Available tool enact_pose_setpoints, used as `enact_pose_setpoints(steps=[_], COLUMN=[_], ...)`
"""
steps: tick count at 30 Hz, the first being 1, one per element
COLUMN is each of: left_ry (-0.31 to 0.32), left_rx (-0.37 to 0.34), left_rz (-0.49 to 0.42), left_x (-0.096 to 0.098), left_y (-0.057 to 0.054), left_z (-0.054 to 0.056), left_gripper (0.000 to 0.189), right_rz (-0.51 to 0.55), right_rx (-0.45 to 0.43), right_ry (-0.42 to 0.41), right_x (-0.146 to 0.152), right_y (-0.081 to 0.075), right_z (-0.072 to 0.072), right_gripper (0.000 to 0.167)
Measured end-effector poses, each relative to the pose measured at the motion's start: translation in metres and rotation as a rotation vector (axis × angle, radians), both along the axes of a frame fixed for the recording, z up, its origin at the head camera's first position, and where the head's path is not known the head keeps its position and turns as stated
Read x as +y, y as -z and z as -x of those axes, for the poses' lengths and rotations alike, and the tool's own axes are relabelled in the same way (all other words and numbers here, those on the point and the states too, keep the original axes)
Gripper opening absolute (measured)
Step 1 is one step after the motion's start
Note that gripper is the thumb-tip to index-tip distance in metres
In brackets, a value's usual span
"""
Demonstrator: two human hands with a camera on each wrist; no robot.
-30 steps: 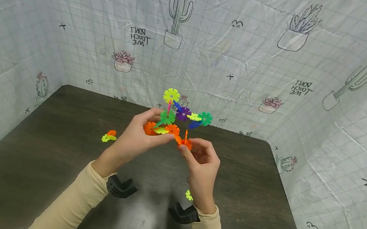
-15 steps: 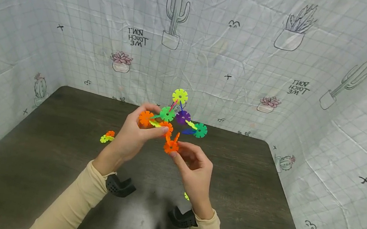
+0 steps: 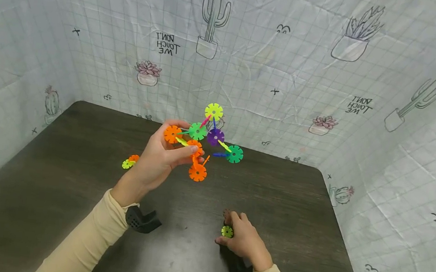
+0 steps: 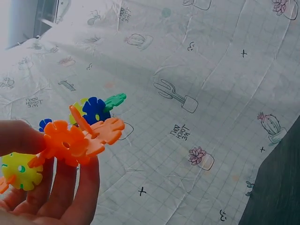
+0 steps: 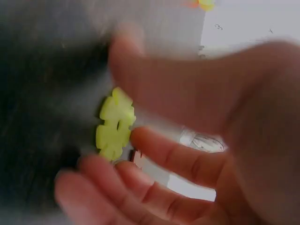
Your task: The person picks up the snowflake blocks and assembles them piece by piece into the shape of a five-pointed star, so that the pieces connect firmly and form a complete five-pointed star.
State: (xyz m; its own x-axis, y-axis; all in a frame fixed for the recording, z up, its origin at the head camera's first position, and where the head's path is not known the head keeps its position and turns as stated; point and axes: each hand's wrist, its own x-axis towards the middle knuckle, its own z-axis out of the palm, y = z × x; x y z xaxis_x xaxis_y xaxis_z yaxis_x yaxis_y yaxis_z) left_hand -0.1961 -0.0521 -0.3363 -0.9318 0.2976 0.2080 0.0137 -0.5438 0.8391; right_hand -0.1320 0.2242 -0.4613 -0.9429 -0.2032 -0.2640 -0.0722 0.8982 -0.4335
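My left hand holds up a linked chain of notched, flower-shaped plastic discs, its thumb pressed on an orange disc. Green, purple, yellow and blue discs branch off above, topped by a yellow disc. Another orange disc hangs at the lower end. In the left wrist view, fingers support the orange discs from beneath. Down at the table, my right hand spreads thumb and fingers around a loose yellow-green disc. In the right wrist view the thumb stands apart from that disc; fingertips are close beside it.
A brown disc lies just beyond the loose yellow-green one, partly behind the right fingers. Joined orange and yellow discs rest on the dark table at left. A patterned cloth encloses the table's back and sides.
My right hand has let go of the orange disc at the chain's lower end and moved down to the loose yellow-green disc. The left hand still holds the chain, now turned slightly.
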Motion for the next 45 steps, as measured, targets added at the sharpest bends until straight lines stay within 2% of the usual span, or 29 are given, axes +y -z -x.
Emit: enact_pose_setpoints(steps=[5, 9, 11, 13, 15, 18, 20, 22, 25, 28, 32, 36, 40, 45], left_ry=[0.016, 0.022, 0.019, 0.02, 0.022, 0.022, 0.02, 0.019, 0.015, -0.001, 0.002, 0.043, 0.07, 0.083], left_rx=[-0.014, -0.016, -0.014, -0.008, 0.004, 0.024, 0.03, 0.026, 0.021, 0.029, 0.07, 0.119, 0.15, 0.176], left_rz=[-0.004, 0.009, 0.02, 0.031, 0.045, 0.064, 0.071, 0.071, 0.068, 0.082, 0.146, 0.202, 0.22, 0.237], left_x=[0.002, 0.004, 0.006, 0.007, 0.009, 0.012, 0.015, 0.017, 0.02, 0.019, 0.015, 0.013, 0.015, 0.016], left_y=[-0.001, -0.001, -0.002, -0.002, -0.002, -0.001, -0.001, -0.001, -0.001, -0.002, -0.004, -0.005, -0.006, -0.006], left_z=[0.0, -0.001, -0.002, -0.002, -0.003, -0.003, -0.004, -0.005, -0.007, -0.007, -0.006, -0.006, -0.006, -0.006], left_gripper=[0.044, 0.043, 0.041, 0.04, 0.039, 0.039, 0.039, 0.039, 0.039, 0.039, 0.04, 0.044, 0.046, 0.049], right_rz=[0.048, 0.082, 0.152, 0.281, 0.475, 0.814, 0.998, 1.128, 1.229, 1.289, 1.349, 1.287, 1.2, 1.165], right_rx=[0.011, -0.043, -0.075, -0.086, -0.054, 0.095, 0.212, 0.303, 0.407, 0.496, 0.621, 0.731, 0.768, 0.752], right_ry=[-0.008, -0.005, -0.011, -0.005, 0.015, 0.029, 0.009, -0.008, -0.005, 0.022, 0.064, 0.114, 0.134, 0.152], right_x=[0.004, 0.01, 0.013, 0.013, 0.008, -0.009, -0.023, -0.038, -0.057, -0.07, -0.078, -0.08, -0.081, -0.08], right_y=[0.006, 0.003, 0.001, -0.006, -0.019, -0.047, -0.064, -0.076, -0.084, -0.086, -0.087, -0.091, -0.097, -0.104], right_z=[0.005, 0.008, 0.009, 0.009, 0.006, -0.002, -0.008, -0.012, -0.011, -0.004, 0.004, 0.007, 0.008, 0.008], right_gripper=[0.028, 0.027, 0.025, 0.021, 0.016, 0.013, 0.012, 0.009, 0.01, 0.01, 0.014, 0.019, 0.017, 0.018])
